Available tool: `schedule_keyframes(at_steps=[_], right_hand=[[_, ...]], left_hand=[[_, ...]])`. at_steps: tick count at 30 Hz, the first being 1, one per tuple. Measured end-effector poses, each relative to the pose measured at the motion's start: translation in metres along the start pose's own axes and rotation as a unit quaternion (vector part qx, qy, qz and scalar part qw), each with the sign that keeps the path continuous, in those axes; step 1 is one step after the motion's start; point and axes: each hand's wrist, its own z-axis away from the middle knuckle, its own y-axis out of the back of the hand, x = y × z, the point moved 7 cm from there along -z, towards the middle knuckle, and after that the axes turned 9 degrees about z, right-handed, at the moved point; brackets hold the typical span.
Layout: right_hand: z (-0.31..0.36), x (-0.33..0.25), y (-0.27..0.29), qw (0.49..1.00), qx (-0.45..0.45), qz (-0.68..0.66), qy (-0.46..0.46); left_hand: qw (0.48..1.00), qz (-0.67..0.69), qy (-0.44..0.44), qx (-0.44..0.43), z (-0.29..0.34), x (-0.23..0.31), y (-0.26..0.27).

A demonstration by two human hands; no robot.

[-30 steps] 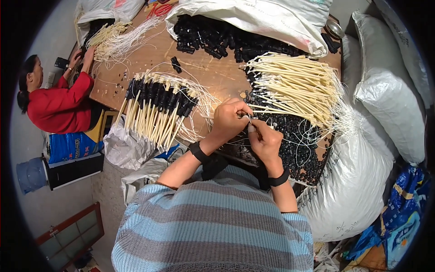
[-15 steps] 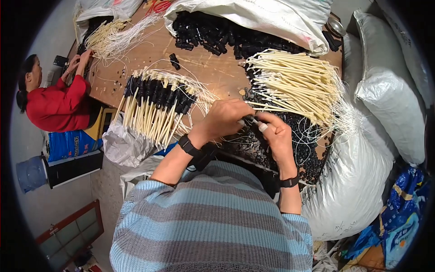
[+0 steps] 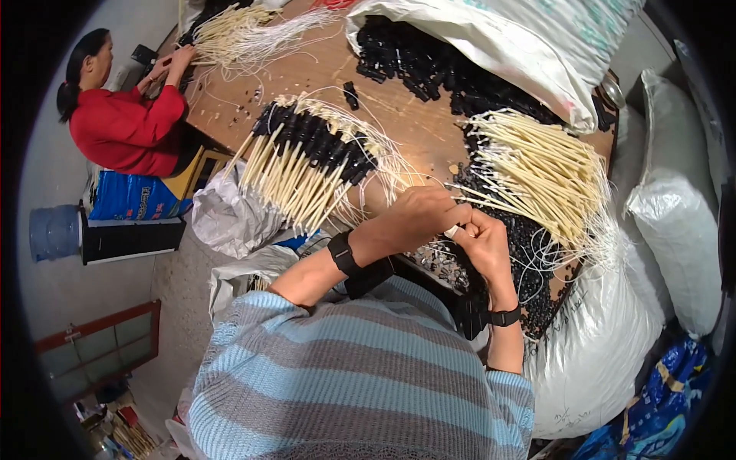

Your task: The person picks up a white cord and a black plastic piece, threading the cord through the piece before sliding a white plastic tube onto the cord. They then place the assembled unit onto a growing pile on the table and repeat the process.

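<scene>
Close together over the front edge of the table, my left hand (image 3: 424, 216) and my right hand (image 3: 486, 244) meet with bent, pinched fingers. What they pinch is hidden between the fingertips. Something white wraps my right thumb. Just beyond my right hand lies a bundle of cream-coloured tubes (image 3: 537, 172) trailing thin white cords. A heap of small black parts (image 3: 529, 257) spreads beneath it. To the left of my hands, black cylindrical pieces (image 3: 316, 142) sit in a row on cream tubes (image 3: 295, 188), with white cords at their far side.
A white sack (image 3: 491, 57) spills black pieces (image 3: 410, 65) at the table's (image 3: 414, 126) far side. One loose black piece (image 3: 350, 95) lies apart. A person in red (image 3: 126, 126) works at the far left beside another corded bundle (image 3: 238, 34). Full sacks (image 3: 606, 345) crowd the right.
The view has shifted, so the table things appear farther right. My left hand now covers the dark piece that showed between my hands earlier.
</scene>
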Motion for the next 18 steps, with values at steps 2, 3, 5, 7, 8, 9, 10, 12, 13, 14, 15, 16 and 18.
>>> schedule_keyframes(at_steps=[2,3,5,7,8,9,10,12,13,14,15,16,18], right_hand=[[0.002,-0.018,-0.002,0.993,0.041,0.1,0.045],[0.001,-0.026,-0.004,0.993,0.037,0.099,0.049],[0.014,-0.066,0.013,0.925,0.245,0.165,0.241],[0.013,-0.06,0.025,0.909,0.283,0.163,0.258],[0.01,-0.056,0.021,0.909,0.265,0.185,0.262],[0.007,-0.054,0.015,0.909,0.247,0.205,0.264],[0.006,-0.052,0.003,0.924,0.2,0.222,0.239],[0.005,-0.055,-0.007,0.896,0.172,0.318,0.258],[0.003,-0.054,-0.009,0.889,0.172,0.338,0.258],[0.0,-0.047,-0.005,0.894,0.184,0.327,0.243],[-0.002,-0.036,0.001,0.899,0.196,0.317,0.228],[-0.005,-0.027,0.012,0.912,0.194,0.298,0.207],[-0.004,-0.015,0.037,0.898,0.234,0.33,0.173]], left_hand=[[0.999,-0.016,0.004,0.027,0.005,0.0,0.016],[0.998,-0.026,0.006,0.051,0.008,0.001,0.024],[0.977,-0.101,0.018,0.185,0.026,-0.018,0.055],[0.947,-0.205,0.039,0.245,0.043,-0.031,0.094],[0.931,-0.234,0.087,0.268,0.056,-0.044,0.107],[0.907,-0.29,0.118,0.282,0.067,-0.052,0.119],[0.882,-0.331,0.168,0.29,0.074,-0.059,0.126],[0.855,-0.369,0.215,0.296,0.074,-0.065,0.13],[0.872,-0.327,0.185,0.312,0.064,-0.063,0.126],[0.888,-0.283,0.154,0.328,0.054,-0.062,0.119],[0.933,-0.168,0.116,0.297,0.038,-0.074,0.105],[0.953,-0.131,0.09,0.257,0.019,-0.076,0.092],[0.972,-0.083,0.054,0.213,-0.02,-0.088,0.073]])
